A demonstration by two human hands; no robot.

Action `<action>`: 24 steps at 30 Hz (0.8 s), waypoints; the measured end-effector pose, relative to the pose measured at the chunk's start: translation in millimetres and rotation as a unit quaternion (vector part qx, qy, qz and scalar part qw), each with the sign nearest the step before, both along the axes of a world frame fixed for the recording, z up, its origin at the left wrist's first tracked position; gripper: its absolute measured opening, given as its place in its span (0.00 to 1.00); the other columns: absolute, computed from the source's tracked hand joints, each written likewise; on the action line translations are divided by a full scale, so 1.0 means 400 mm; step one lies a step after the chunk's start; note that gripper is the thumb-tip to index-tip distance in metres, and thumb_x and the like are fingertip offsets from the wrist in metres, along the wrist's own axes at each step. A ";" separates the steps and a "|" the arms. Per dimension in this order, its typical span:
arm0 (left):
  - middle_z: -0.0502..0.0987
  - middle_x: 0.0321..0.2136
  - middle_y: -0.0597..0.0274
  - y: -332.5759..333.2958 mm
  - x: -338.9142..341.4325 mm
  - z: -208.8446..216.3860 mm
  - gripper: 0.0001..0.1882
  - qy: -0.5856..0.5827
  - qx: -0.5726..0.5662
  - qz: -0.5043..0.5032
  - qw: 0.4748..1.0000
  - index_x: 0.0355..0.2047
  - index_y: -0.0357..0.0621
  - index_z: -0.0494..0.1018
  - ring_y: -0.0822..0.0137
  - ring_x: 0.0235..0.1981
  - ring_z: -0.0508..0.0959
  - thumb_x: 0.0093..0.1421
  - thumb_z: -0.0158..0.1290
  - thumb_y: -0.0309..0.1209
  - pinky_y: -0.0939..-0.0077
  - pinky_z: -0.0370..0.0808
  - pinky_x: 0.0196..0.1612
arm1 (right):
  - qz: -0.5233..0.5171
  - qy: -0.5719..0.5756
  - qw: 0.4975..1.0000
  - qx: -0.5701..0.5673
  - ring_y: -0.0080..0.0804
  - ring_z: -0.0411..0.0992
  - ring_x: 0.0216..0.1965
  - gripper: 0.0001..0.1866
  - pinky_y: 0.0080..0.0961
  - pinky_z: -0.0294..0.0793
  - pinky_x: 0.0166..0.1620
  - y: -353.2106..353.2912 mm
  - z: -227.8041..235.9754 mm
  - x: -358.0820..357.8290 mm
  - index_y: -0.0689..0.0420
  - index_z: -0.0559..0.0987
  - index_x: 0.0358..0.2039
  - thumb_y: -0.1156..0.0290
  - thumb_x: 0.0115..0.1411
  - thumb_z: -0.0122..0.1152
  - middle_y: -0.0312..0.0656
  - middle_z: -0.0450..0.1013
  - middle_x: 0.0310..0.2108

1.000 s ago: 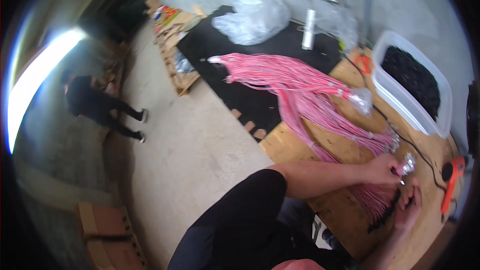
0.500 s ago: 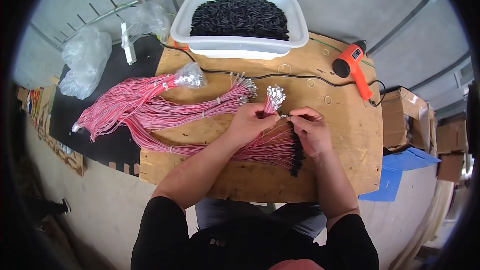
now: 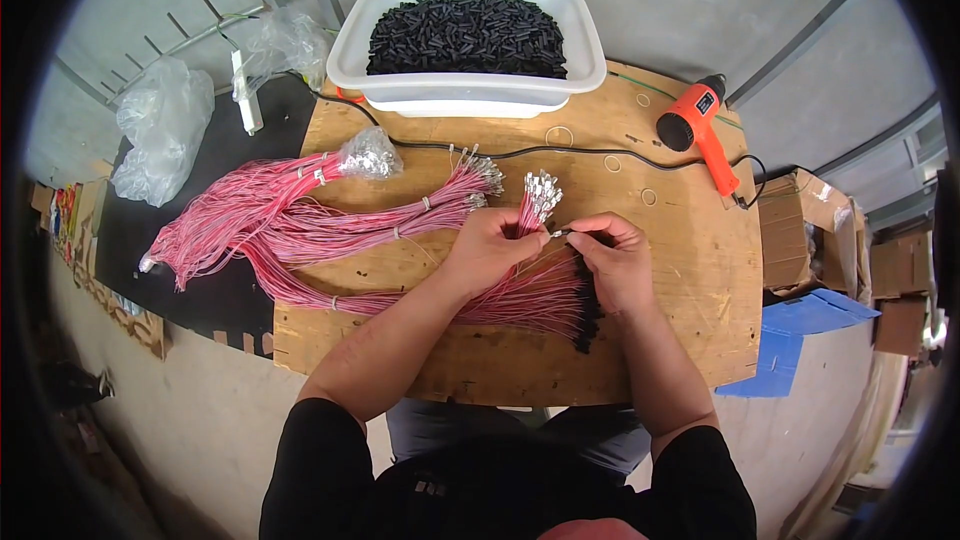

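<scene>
My left hand [image 3: 490, 245] is closed around a bundle of pink wires [image 3: 530, 222], whose silver metal terminals [image 3: 541, 195] stick up above the fist. One single terminal [image 3: 558, 234] juts out between the fingertips of both hands. Against it, my right hand [image 3: 618, 258] pinches a small black sleeve [image 3: 574, 231], partly hidden by the fingers. Below the hands, more pink wires [image 3: 525, 305] fan out across the wooden table, with black sleeves [image 3: 586, 310] on their right ends. Cable-tied pink wire bundles [image 3: 330, 230] lie to the left, one with its terminals inside a clear bag [image 3: 371, 154].
A white tub [image 3: 345, 65] of loose black sleeves stands at the table's far side. An orange heat gun [image 3: 700, 130] lies at the right, its black cord [image 3: 530, 152] crossing behind my hands. Several rubber bands [image 3: 649, 197] are scattered nearby. Plastic bags [image 3: 165, 130] sit far left.
The view has shifted slightly. Both hands stay together at the single terminal; the right fingertips have moved a little around the black sleeve.
</scene>
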State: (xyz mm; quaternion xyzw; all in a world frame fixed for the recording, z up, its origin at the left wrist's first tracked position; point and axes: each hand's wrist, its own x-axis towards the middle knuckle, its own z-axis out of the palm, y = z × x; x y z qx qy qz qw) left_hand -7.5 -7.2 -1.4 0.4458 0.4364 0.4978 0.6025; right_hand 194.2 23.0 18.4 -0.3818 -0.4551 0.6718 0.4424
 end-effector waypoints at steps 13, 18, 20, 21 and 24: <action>0.76 0.23 0.67 -0.002 -0.004 0.003 0.03 0.007 -0.007 -0.008 1.000 0.33 0.34 0.78 0.79 0.25 0.73 0.62 0.58 0.22 0.83 0.69 0.29 | 0.002 -0.027 1.000 0.006 0.11 0.65 0.25 0.06 0.11 0.64 0.28 -0.001 0.000 -0.001 0.63 0.83 0.39 0.81 0.61 0.66 0.29 0.76 0.28; 0.77 0.24 0.67 -0.002 -0.006 0.004 0.04 0.029 0.003 -0.006 1.000 0.34 0.33 0.78 0.79 0.26 0.74 0.62 0.59 0.23 0.83 0.69 0.29 | 0.004 -0.041 0.999 0.012 0.10 0.63 0.23 0.05 0.11 0.61 0.26 -0.002 0.002 -0.005 0.63 0.83 0.39 0.81 0.61 0.66 0.28 0.74 0.26; 0.77 0.24 0.67 0.000 -0.007 0.002 0.04 0.032 -0.001 -0.009 0.999 0.35 0.33 0.79 0.79 0.26 0.74 0.62 0.59 0.23 0.83 0.70 0.30 | 0.004 -0.037 0.999 0.007 0.10 0.62 0.23 0.05 0.11 0.60 0.26 -0.003 0.002 -0.008 0.63 0.83 0.39 0.81 0.61 0.66 0.28 0.74 0.26; 0.77 0.25 0.67 0.000 -0.008 0.002 0.04 0.035 -0.005 -0.013 0.999 0.35 0.33 0.79 0.79 0.26 0.74 0.62 0.59 0.23 0.83 0.70 0.30 | 0.004 -0.037 0.999 0.007 0.10 0.62 0.23 0.05 0.11 0.60 0.26 -0.002 0.002 -0.008 0.63 0.83 0.39 0.81 0.61 0.66 0.28 0.74 0.26; 0.78 0.26 0.67 -0.001 -0.006 0.009 0.05 0.003 -0.008 -0.007 1.000 0.35 0.33 0.79 0.79 0.27 0.75 0.63 0.60 0.24 0.83 0.71 0.31 | 0.000 -0.031 0.999 0.003 0.10 0.61 0.22 0.05 0.11 0.59 0.25 0.000 0.000 -0.004 0.63 0.83 0.38 0.81 0.61 0.65 0.28 0.74 0.26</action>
